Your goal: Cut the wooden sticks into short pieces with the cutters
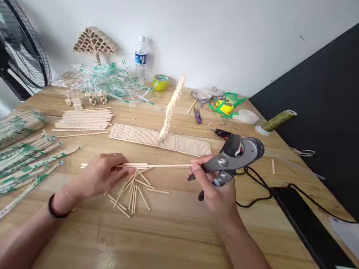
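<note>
My left hand (103, 172) is closed around a few thin wooden sticks (136, 165), which look like chopsticks. One longer stick (172, 166) runs across to my right hand (217, 190), where thumb and fingertips pinch its end. That same hand also holds grey-and-black hand shears (228, 162); whether the blades touch wood I cannot tell. Below, between the hands, short cut stick pieces (134, 198) lie scattered. Just beyond them is a flat strip of side-by-side sticks (134, 134), with a rough wooden upright (171, 108) rising from it.
Wrapped chopsticks (6, 163) and a row of bare sticks (83, 119) lie left. Behind are torn wrappers (104, 81), a bottle (141, 57), tape (161, 82) and a fan-shaped stick model (96, 42). Right are a glue gun (221, 133), cables and a black power strip (313, 230).
</note>
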